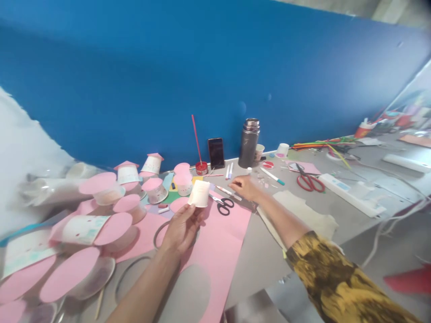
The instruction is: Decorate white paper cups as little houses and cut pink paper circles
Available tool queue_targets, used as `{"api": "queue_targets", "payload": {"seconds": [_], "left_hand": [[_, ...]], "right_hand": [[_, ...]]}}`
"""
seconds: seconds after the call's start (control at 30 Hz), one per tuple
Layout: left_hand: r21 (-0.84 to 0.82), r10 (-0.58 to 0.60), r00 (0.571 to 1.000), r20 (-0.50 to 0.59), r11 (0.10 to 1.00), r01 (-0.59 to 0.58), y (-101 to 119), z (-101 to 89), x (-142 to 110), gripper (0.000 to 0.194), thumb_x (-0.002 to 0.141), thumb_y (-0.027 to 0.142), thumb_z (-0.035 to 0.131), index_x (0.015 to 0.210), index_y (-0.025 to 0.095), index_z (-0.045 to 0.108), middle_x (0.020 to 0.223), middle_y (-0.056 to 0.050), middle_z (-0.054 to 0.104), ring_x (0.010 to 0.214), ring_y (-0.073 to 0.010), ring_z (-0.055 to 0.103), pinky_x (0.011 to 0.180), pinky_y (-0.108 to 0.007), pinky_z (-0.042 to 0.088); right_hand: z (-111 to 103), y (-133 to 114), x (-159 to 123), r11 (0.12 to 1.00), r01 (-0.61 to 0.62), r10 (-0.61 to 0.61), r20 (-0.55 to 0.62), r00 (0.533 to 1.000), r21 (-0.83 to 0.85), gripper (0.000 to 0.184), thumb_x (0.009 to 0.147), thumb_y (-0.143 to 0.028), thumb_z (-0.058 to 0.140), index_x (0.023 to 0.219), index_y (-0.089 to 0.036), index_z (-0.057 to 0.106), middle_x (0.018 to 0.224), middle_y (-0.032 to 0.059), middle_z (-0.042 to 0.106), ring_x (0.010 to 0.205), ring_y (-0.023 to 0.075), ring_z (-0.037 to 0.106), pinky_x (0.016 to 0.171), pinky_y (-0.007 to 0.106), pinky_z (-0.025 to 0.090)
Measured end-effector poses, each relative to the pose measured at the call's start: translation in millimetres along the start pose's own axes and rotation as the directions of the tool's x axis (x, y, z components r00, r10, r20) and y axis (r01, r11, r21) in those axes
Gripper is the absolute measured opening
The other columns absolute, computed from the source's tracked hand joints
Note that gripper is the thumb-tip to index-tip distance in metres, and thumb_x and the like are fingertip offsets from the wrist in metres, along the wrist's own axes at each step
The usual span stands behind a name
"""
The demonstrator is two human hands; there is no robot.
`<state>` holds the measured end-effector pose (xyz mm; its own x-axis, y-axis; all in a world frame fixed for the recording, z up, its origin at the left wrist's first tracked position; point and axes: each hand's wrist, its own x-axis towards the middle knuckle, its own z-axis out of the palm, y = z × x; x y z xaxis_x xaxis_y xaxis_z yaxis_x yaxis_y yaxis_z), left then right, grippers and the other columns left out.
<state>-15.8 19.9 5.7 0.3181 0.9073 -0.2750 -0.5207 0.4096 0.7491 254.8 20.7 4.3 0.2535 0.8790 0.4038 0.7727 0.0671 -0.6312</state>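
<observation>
My left hand is closed around the lower edge of a white paper cup, raised over a sheet of pink paper. My right hand reaches over the table with its fingers pinched together; whether anything small is between them cannot be made out. Just left of its fingertips lies a slim white pen. Black-handled scissors rest on the pink paper between my hands. Two white markers and a white marker with a teal cap lie behind my right hand.
Several paper cups with pink paper discs crowd the left side. A phone, a grey flask and a red tin with a stick stand by the blue wall. Red-handled scissors and a power strip lie to the right.
</observation>
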Motion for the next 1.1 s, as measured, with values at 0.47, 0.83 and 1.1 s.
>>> {"api": "queue_targets", "payload": {"seconds": [0.47, 0.83, 1.1], "left_hand": [[0.004, -0.039, 0.999, -0.024, 0.999, 0.039, 1.2, 5.5, -4.3, 0.011, 0.087, 0.003, 0.064, 0.080, 0.011, 0.068, 0.086, -0.010, 0.077, 0.072, -0.0167, 0.073, 0.065, -0.026, 0.064], [-0.208, 0.018, 0.999, -0.035, 0.978, -0.025, 8.3, -0.7, 0.2, 0.006, 0.088, 0.008, 0.065, 0.087, 0.012, 0.071, 0.089, -0.011, 0.079, 0.085, -0.0199, 0.075, 0.077, -0.029, 0.060], [-0.223, 0.044, 0.999, -0.029, 0.974, -0.049, 3.4, -3.3, 1.6, 0.012, 0.078, 0.009, 0.077, 0.085, 0.014, 0.070, 0.093, -0.010, 0.079, 0.088, -0.0196, 0.075, 0.083, -0.030, 0.058]], "right_hand": [[-85.7, 100.0, 12.4, 0.748, -0.661, 0.638, -0.341, 0.691, 0.058, 0.037, 0.099, -0.036, 0.065, 0.131, -0.018, 0.061, 0.132, 0.0100, 0.063, 0.111, 0.0245, 0.066, 0.093, 0.046, 0.058], [-50.4, -19.9, 6.5, 0.740, -0.099, 0.200, -0.078, 0.977, 0.666, 0.035, 0.075, -0.048, 0.072, 0.097, -0.021, 0.069, 0.066, -0.0024, 0.057, 0.054, 0.0118, 0.048, 0.051, 0.027, 0.042], [-29.9, -72.2, -30.9, 0.308, -0.242, 0.042, 0.241, 0.970, 0.920, 0.027, 0.065, -0.032, 0.090, 0.089, -0.023, 0.081, 0.065, 0.0006, 0.060, 0.059, 0.0102, 0.045, 0.048, 0.022, 0.034]]}}
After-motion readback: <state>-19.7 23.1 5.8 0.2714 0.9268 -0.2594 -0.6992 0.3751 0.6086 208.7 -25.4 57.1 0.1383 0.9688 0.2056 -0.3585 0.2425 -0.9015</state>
